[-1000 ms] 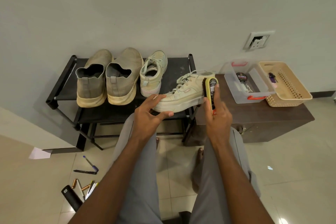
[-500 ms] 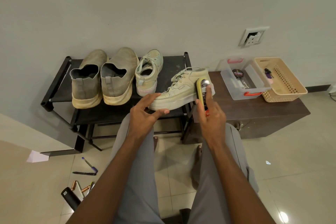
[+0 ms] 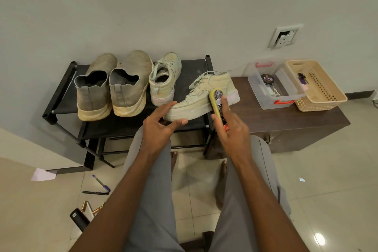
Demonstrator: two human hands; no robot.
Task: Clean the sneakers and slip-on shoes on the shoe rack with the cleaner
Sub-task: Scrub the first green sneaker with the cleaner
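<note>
The right hand (image 3: 233, 131) has a firm grip on the cleaner (image 3: 218, 104), pressed to the sneaker (image 3: 196, 98) lying sideways at the shoe rack (image 3: 61, 92) edge. The left hand (image 3: 161, 127), fingers loose, barely steadies the toe; hard rubbing could push it off.

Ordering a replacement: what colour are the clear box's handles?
Red handles, clearest in the head view.

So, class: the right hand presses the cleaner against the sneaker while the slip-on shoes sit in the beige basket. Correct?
Not quite. The head view shows the slip-on shoes on the shoe rack, not in the beige basket. The right hand does press the cleaner against the sneaker.
</note>
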